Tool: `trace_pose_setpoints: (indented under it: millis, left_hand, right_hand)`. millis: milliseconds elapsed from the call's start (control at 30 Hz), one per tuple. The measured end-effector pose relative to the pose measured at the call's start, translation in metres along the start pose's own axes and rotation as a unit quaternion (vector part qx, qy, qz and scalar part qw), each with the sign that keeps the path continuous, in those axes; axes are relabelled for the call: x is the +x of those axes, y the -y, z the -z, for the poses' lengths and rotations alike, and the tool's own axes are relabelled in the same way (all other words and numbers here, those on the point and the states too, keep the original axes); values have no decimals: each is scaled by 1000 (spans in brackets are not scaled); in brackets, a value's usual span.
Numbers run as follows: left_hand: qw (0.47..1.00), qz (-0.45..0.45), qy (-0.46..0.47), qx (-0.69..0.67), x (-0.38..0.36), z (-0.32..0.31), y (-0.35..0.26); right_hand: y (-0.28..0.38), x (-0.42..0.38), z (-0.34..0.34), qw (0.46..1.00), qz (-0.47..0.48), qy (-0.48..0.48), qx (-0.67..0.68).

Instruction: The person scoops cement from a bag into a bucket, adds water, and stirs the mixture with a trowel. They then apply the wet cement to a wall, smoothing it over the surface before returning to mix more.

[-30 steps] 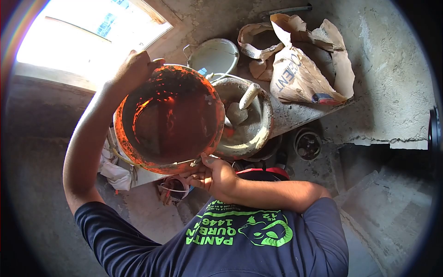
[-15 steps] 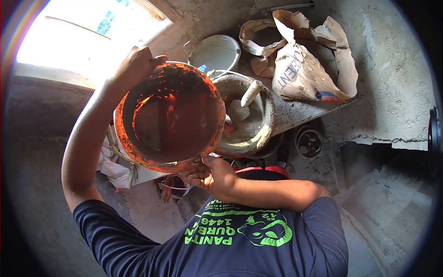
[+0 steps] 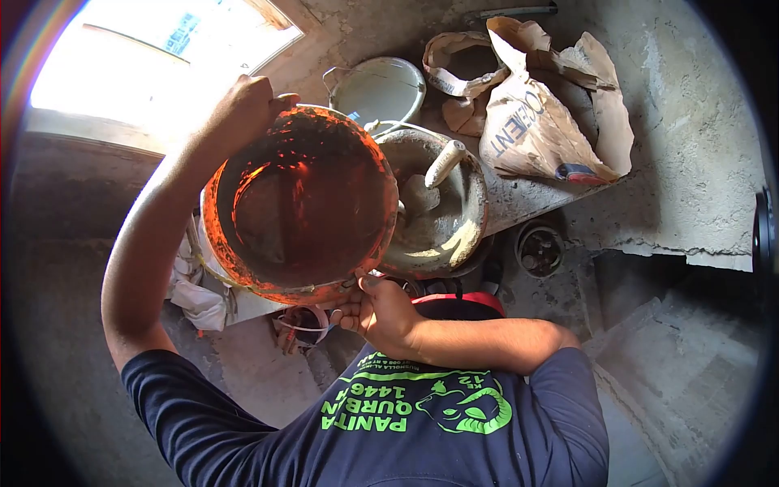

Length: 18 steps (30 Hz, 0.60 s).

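Observation:
An orange, stained bucket is held up with its mouth toward the camera; its inside is dark and looks coated. My left hand is closed on the far left part of its rim. At the near right edge, my right hand grips the rim, thumb up and fingers curled below. Just right of the orange bucket sits a mortar-crusted bucket, partly hidden by it. A trowel with a pale handle rests in that bucket, its blade against grey material.
Behind stands a pale bucket with a wire handle. A torn cement bag lies on the ledge at the right. Below the ledge is a small container. White sacking and another small bucket are at lower left.
The orange bucket stays nearly in place, with both hands still on it. My left forearm has shifted slightly left, and the view has moved a little.

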State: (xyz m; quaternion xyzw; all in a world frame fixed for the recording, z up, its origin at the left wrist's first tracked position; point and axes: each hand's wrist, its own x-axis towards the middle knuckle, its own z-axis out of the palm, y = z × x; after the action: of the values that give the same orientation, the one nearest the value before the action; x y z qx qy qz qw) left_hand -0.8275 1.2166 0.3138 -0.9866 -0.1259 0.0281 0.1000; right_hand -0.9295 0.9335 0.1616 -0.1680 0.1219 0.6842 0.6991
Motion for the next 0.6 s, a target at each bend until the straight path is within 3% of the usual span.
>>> trace_pose_setpoints:
  millis: [333,433,500,533,600]
  left_hand:
    - [1000,-7,-3,-25,-2,7,-8]
    - [999,29,36,-24,-9,12,-11]
    - [997,9,-66,-47,-17,-2,-1]
    - [996,11,-67,-49,-24,-13,7]
    - [968,-18,-218,-122,-38,-31,28]
  right_hand:
    - [1,-4,6,1000,-2,12,-8]
    - [5,-9,4,1000,-1,4,-15]
    - [7,-10,5,1000,6,-2,-17]
    - [7,-10,7,999,10,6,-41]
    - [10,-8,9,997,15,13,-69]
